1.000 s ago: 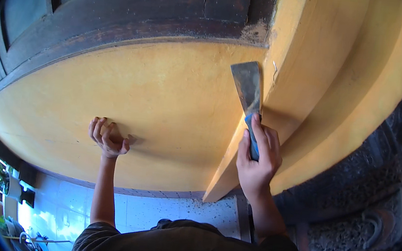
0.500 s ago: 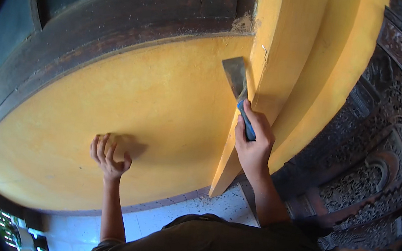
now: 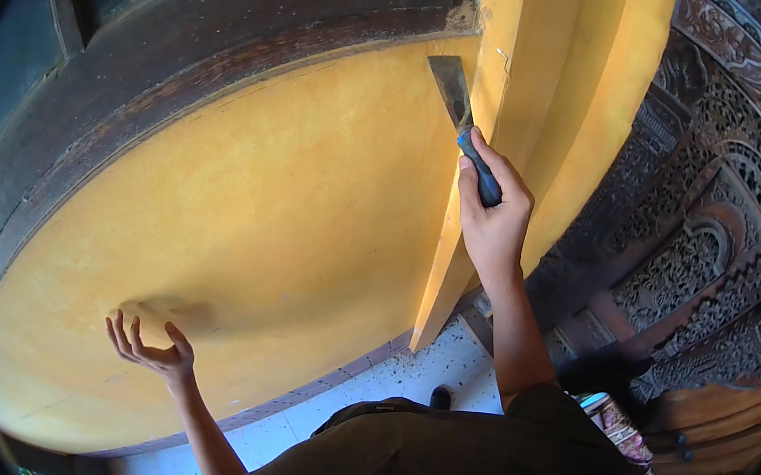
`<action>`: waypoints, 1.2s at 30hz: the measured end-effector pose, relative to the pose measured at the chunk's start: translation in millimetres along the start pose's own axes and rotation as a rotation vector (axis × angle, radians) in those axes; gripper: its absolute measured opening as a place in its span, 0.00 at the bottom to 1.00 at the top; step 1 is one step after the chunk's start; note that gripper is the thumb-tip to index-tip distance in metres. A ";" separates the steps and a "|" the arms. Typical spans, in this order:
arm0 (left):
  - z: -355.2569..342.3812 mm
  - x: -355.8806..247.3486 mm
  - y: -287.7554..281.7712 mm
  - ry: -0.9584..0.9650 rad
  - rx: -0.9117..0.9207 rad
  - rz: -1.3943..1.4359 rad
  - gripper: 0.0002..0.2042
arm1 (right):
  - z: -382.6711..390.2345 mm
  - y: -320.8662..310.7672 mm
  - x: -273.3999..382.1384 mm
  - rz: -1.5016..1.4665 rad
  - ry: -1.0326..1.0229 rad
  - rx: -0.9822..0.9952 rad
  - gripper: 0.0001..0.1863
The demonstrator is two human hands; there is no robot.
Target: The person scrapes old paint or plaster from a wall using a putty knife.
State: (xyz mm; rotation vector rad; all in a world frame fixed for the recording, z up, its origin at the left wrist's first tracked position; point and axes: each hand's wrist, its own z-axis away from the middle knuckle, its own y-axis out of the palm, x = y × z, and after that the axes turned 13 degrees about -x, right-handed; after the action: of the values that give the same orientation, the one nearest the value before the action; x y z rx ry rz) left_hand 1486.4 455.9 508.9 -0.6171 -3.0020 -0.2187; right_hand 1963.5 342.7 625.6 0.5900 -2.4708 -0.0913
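The putty knife (image 3: 463, 138) slants up and slightly left from the right grip (image 3: 502, 212), closed around its handle (image 3: 486, 182) — blade (image 3: 451, 86) near the yellow wall's (image 3: 307, 220) top corner, contact unclear. The left grip (image 3: 157, 355), well apart at lower left, hangs loosely spread, apparently empty — carved dark woodwork (image 3: 706, 218) stands at far right.

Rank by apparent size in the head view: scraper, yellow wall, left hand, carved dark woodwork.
1. Yellow wall
2. Carved dark woodwork
3. Scraper and left hand: too alike to rank; scraper longer but narrow.
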 end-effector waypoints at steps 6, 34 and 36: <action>3.3 45.4 -25.2 -0.013 -0.050 -0.067 0.25 | 11.8 8.9 14.0 -0.006 0.218 -0.046 0.17; 28.7 88.0 -11.0 0.105 -0.145 -0.056 0.28 | 1.1 19.9 7.5 0.037 0.212 -0.141 0.17; 26.4 86.9 -12.1 0.081 -0.125 -0.057 0.29 | -1.6 22.0 2.8 0.025 0.137 -0.151 0.17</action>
State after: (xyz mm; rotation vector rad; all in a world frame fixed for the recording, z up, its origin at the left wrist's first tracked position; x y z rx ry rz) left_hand 1400.9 482.6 489.6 -0.5198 -2.9465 -0.4272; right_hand 1953.7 361.3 632.8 0.4847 -2.3138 -0.2182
